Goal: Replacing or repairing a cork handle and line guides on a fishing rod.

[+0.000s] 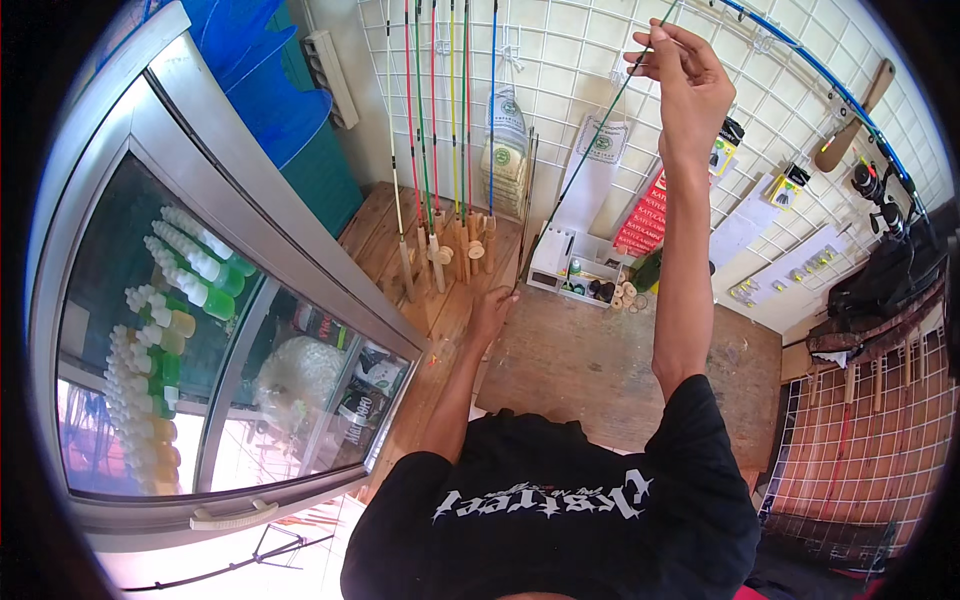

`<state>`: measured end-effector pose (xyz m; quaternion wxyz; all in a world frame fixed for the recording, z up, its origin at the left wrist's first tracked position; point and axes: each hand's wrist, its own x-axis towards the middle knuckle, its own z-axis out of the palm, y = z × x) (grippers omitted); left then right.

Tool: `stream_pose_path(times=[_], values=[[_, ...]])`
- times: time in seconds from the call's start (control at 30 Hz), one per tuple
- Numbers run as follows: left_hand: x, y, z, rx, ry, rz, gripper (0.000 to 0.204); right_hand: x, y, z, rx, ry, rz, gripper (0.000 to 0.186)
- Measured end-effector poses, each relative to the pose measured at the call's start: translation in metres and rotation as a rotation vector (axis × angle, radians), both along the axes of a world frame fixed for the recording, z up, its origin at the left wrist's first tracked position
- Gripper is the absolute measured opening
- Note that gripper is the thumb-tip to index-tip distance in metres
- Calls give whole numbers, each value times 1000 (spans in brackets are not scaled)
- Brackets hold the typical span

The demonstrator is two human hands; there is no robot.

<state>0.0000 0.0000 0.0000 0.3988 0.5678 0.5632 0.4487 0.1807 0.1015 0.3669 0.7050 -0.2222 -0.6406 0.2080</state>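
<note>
A thin dark green rod (604, 124) slants from the upper right down toward the middle of the bench. My right hand (678, 80) is raised high against the wall grid, its thumb and forefinger pinched on the rod's upper part. Low down, beside the bench, my left hand (492, 310) has its fingers closed round what looks like the same rod's lower end, near some other thin dark rods. Several coloured rods with cork-like handles (436, 262) stand left of that hand. A compartment box (570, 286) with small parts and wooden rings (627, 295) sits on the bench right of it.
A wooden bench (620, 370) lies below my arms. A glass cabinet (160, 110) with bottles fills the left. A white wall grid (560, 60) carries packets and hanging items. A blue rod with a reel (832, 78) arches at the upper right, above black bags (890, 300).
</note>
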Motion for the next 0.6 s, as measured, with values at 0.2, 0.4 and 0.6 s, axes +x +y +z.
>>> stream_pose_path(times=[0.2, 0.4, 0.6], values=[[-1, -8, 15, 133, 115, 1, 20, 3, -13, -1, -13, 101, 41, 35], [3, -16, 62, 144, 122, -45, 24, 19, -10, -41, -142, 21, 111, 39], [7, -24, 120, 255, 122, 6, 24, 37, -24, -83, -285, 34, 147, 37]])
